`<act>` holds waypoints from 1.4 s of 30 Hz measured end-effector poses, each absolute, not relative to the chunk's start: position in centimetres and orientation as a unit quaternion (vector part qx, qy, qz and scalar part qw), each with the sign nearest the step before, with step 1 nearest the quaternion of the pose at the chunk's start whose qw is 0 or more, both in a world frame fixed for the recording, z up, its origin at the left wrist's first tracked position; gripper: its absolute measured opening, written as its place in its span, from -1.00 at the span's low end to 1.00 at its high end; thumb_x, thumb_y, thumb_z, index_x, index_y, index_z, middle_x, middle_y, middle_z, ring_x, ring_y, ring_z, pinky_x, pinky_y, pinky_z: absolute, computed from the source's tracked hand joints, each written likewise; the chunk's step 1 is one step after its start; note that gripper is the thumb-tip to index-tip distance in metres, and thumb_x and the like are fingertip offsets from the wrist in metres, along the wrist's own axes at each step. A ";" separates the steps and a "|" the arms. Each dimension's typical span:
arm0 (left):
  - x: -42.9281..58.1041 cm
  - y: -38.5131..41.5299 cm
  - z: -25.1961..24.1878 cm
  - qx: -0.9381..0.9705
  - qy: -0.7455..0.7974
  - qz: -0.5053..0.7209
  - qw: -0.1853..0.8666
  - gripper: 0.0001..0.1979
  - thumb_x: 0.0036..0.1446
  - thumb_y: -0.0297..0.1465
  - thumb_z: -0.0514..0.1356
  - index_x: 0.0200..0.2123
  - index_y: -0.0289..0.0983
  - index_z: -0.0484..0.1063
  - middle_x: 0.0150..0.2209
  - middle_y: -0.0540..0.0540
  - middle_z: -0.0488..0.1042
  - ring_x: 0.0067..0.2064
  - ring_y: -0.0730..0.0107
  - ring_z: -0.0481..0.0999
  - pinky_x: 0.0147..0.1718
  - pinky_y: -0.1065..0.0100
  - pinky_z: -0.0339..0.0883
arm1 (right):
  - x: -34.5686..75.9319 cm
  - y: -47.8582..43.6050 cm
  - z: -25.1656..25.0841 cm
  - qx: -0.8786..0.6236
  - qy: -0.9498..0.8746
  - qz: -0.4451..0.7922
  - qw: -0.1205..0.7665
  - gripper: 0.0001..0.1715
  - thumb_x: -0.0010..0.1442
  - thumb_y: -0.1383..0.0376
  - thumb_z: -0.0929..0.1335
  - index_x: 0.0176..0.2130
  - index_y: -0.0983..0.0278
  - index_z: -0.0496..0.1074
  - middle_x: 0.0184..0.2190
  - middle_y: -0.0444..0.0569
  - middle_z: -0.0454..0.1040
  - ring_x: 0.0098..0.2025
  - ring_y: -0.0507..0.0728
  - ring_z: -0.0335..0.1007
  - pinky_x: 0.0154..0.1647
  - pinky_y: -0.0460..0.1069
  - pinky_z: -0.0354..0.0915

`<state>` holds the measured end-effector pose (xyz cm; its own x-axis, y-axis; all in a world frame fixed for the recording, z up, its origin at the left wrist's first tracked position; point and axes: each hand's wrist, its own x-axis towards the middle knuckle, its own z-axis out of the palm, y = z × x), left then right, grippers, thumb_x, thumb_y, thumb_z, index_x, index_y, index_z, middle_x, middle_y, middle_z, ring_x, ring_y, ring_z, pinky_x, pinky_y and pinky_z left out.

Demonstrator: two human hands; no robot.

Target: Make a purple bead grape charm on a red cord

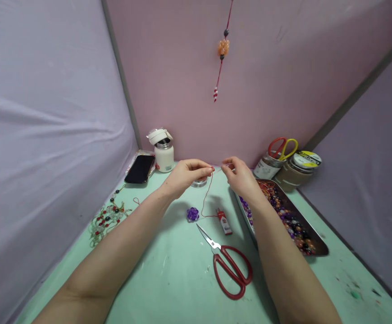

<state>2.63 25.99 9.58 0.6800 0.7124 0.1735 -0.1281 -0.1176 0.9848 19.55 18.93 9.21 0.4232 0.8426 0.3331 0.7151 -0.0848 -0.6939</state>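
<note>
My left hand (192, 174) pinches a thin red cord (207, 194) just left of my right hand (237, 173). The cord hangs from the left fingertips and curves down to the table beside a small red packet (225, 222). My right hand's fingers are pinched together; a faint thread seems to run between the two hands, but what the right fingers hold is too small to name. Below the hands lies a purple bead cluster (192, 214). Red-handled scissors (231, 270) rest nearer me, their blades slightly apart.
A bead tray (321, 246) lies under my right forearm. Behind it stand a jar with scissors (266, 166) and a lidded jar (292, 173). At left are a white bottle (164, 157), a phone (140, 169) and beaded strings (104, 220). A beaded ornament (223, 47) hangs ahead.
</note>
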 end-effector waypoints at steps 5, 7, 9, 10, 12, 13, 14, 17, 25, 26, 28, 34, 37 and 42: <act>2.8 26.2 9.4 0.658 0.249 0.351 0.618 -0.72 -0.12 -0.22 0.33 -0.37 -0.29 0.54 -0.42 -0.08 0.49 -0.38 0.45 0.39 -0.33 0.33 0.26 | 18.2 18.7 9.7 -0.671 -0.519 0.130 0.513 -0.75 0.11 0.18 0.28 -0.23 0.25 0.39 -0.32 -0.02 0.39 -0.26 0.13 0.33 -0.20 0.08 0.29; 2.9 26.2 9.2 0.655 0.251 0.353 0.619 -0.73 -0.11 -0.23 0.33 -0.36 -0.30 0.54 -0.40 -0.08 0.50 -0.37 0.44 0.40 -0.30 0.32 0.26 | 17.2 18.7 9.7 -0.599 -0.487 0.227 0.593 -0.76 0.10 0.15 0.30 -0.25 0.23 0.37 -0.27 -0.04 0.37 -0.21 0.10 0.33 -0.17 0.06 0.31; 3.0 26.3 9.0 0.651 0.250 0.354 0.623 -0.74 -0.08 -0.24 0.30 -0.35 -0.31 0.54 -0.38 -0.10 0.51 -0.35 0.44 0.41 -0.27 0.32 0.27 | 16.1 18.8 9.8 -0.516 -0.439 0.346 0.649 -0.76 0.07 0.12 0.32 -0.29 0.21 0.34 -0.27 -0.08 0.36 -0.20 0.07 0.35 -0.15 0.04 0.33; 3.1 26.3 8.9 0.648 0.248 0.353 0.628 -0.74 -0.06 -0.25 0.29 -0.34 -0.31 0.54 -0.37 -0.11 0.52 -0.33 0.44 0.42 -0.25 0.32 0.27 | 15.7 18.8 9.8 -0.484 -0.414 0.401 0.659 -0.75 0.06 0.11 0.34 -0.31 0.22 0.33 -0.29 -0.10 0.36 -0.22 0.06 0.36 -0.15 0.03 0.33; 3.1 26.4 8.9 0.643 0.244 0.353 0.635 -0.75 -0.03 -0.25 0.27 -0.33 -0.31 0.54 -0.35 -0.12 0.53 -0.31 0.43 0.43 -0.24 0.32 0.27 | 15.2 18.9 9.8 -0.458 -0.379 0.475 0.649 -0.71 0.04 0.08 0.36 -0.33 0.22 0.30 -0.33 -0.12 0.38 -0.29 0.04 0.37 -0.22 0.00 0.34; 3.1 26.4 8.9 0.642 0.244 0.353 0.636 -0.76 -0.02 -0.26 0.26 -0.33 -0.31 0.54 -0.33 -0.13 0.53 -0.30 0.42 0.44 -0.24 0.32 0.27 | 15.2 18.9 9.8 -0.463 -0.372 0.489 0.639 -0.69 0.03 0.07 0.36 -0.33 0.23 0.30 -0.35 -0.12 0.38 -0.34 0.02 0.36 -0.29 -0.02 0.33; 3.1 26.4 8.9 0.642 0.245 0.353 0.635 -0.76 -0.01 -0.27 0.26 -0.32 -0.30 0.54 -0.32 -0.13 0.54 -0.30 0.42 0.44 -0.25 0.33 0.27 | 15.2 19.0 9.7 -0.475 -0.372 0.489 0.630 -0.67 0.03 0.05 0.36 -0.33 0.23 0.29 -0.37 -0.13 0.38 -0.39 0.00 0.34 -0.37 -0.05 0.31; 3.1 26.4 9.0 0.646 0.256 0.351 0.627 -0.79 -0.01 -0.29 0.25 -0.32 -0.29 0.55 -0.30 -0.13 0.55 -0.29 0.41 0.45 -0.26 0.34 0.26 | 15.7 19.2 9.3 -0.518 -0.409 0.432 0.615 -0.62 0.07 -0.01 0.33 -0.36 0.25 0.30 -0.45 -0.14 0.35 -0.52 -0.04 0.22 -0.53 -0.12 0.17; 3.1 26.0 9.3 0.652 0.264 0.354 0.617 -0.82 -0.06 -0.36 0.26 -0.35 -0.30 0.55 -0.35 -0.14 0.55 -0.34 0.43 0.44 -0.27 0.32 0.27 | 16.3 19.1 9.1 -0.571 -0.505 0.286 0.581 -0.68 0.15 0.04 0.28 -0.34 0.25 0.33 -0.54 -0.16 0.35 -0.58 -0.04 0.13 -0.58 -0.12 0.07; 3.1 26.0 9.3 0.651 0.267 0.356 0.615 -0.83 -0.07 -0.37 0.26 -0.35 -0.31 0.55 -0.36 -0.13 0.55 -0.34 0.43 0.44 -0.28 0.32 0.28 | 16.3 19.1 9.2 -0.574 -0.514 0.263 0.581 -0.72 0.13 0.08 0.31 -0.33 0.25 0.33 -0.52 -0.16 0.36 -0.55 -0.03 0.17 -0.55 -0.12 0.10; 3.0 25.9 9.3 0.651 0.269 0.358 0.613 -0.83 -0.08 -0.38 0.27 -0.36 -0.31 0.55 -0.37 -0.12 0.54 -0.35 0.43 0.43 -0.28 0.32 0.28 | 16.2 19.0 9.3 -0.575 -0.528 0.218 0.585 -0.81 0.10 0.17 0.33 -0.35 0.26 0.34 -0.49 -0.15 0.38 -0.50 -0.02 0.23 -0.48 -0.10 0.15; 3.2 25.9 9.0 0.635 0.280 0.359 0.624 -0.79 -0.08 -0.37 0.28 -0.32 -0.34 0.55 -0.34 -0.15 0.54 -0.34 0.44 0.43 -0.30 0.33 0.28 | 16.2 18.8 9.5 -0.604 -0.550 0.158 0.555 -0.86 0.09 0.24 0.31 -0.44 0.27 0.34 -0.54 -0.16 0.35 -0.51 -0.01 0.20 -0.48 -0.09 0.13; 3.5 26.0 8.9 0.617 0.288 0.374 0.630 -0.79 -0.08 -0.37 0.28 -0.32 -0.33 0.54 -0.33 -0.14 0.55 -0.36 0.46 0.43 -0.31 0.34 0.29 | 16.1 18.8 9.6 -0.607 -0.551 0.192 0.540 -0.85 0.08 0.22 0.31 -0.44 0.26 0.33 -0.56 -0.17 0.32 -0.54 -0.01 0.15 -0.53 -0.09 0.09; 3.4 25.9 9.1 0.614 0.288 0.368 0.636 -0.79 -0.06 -0.39 0.28 -0.30 -0.33 0.54 -0.31 -0.16 0.56 -0.33 0.43 0.45 -0.29 0.33 0.30 | 16.2 18.9 9.6 -0.603 -0.505 0.214 0.579 -0.83 0.06 0.19 0.32 -0.40 0.25 0.31 -0.55 -0.18 0.30 -0.56 -0.03 0.11 -0.55 -0.10 0.08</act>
